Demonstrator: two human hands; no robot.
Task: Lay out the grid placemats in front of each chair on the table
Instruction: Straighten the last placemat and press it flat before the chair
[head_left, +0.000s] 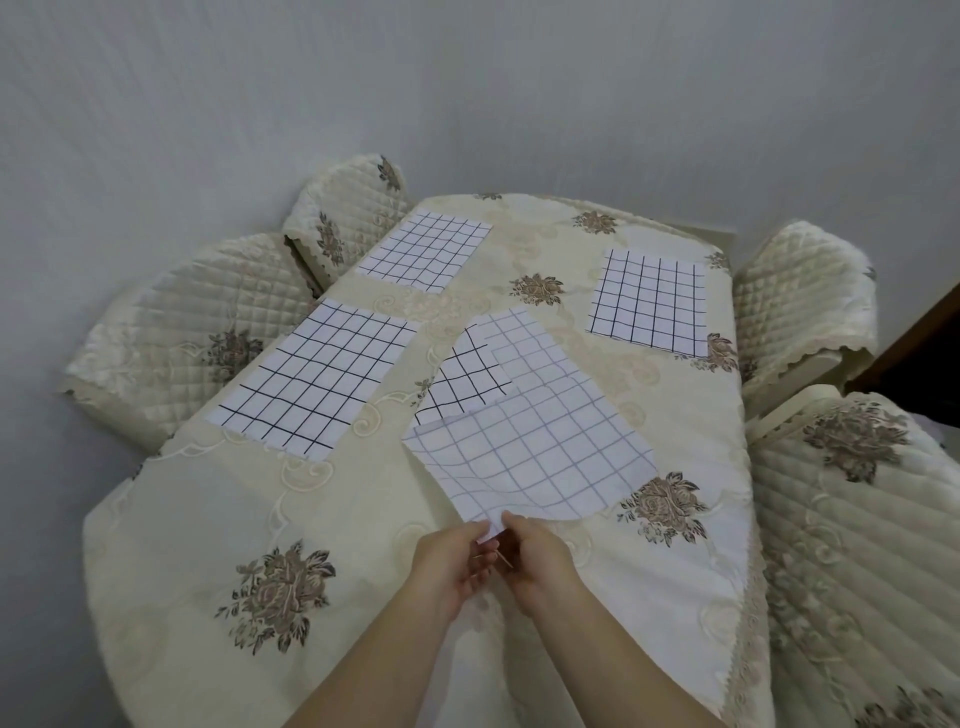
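Head view (only view).

Cream floral tablecloth (208, 519) over the table, four quilt-covered chairs round it.

Laid flat, dark grid up:
- far-left placemat (426, 252) before far-left chair (348, 208)
- near-left placemat (317, 374) before near-left chair (171, 332)
- far-right placemat (649, 301) before far-right chair (805, 296)

No mat yet before near-right chair (857, 493).

Fourth placemat (530, 447): mid-table, slanted, mostly pale side up, one flap turned over to show dark grid. Near corner lifted off the cloth. Possibly two sheets overlapped; cannot tell.

Left hand (457, 561) and right hand (540, 561): close together, both pinching that same near corner between thumb and fingertips. Nothing else held.

Step in hand, by judgement: last of four placings. Mat gathered at one corner, not yet set.

Next move likely calls for:
- parting the hands along the near edge to open the fold
- turning dark grid up
- carrying right, toward the near-right chair
- squaring to the table edge, opposite the near-left placemat
- smoothing flat

Watch for: thin, limp sheet, apt to curl or fold back on itself. Dragging across the cloth may ruck it.
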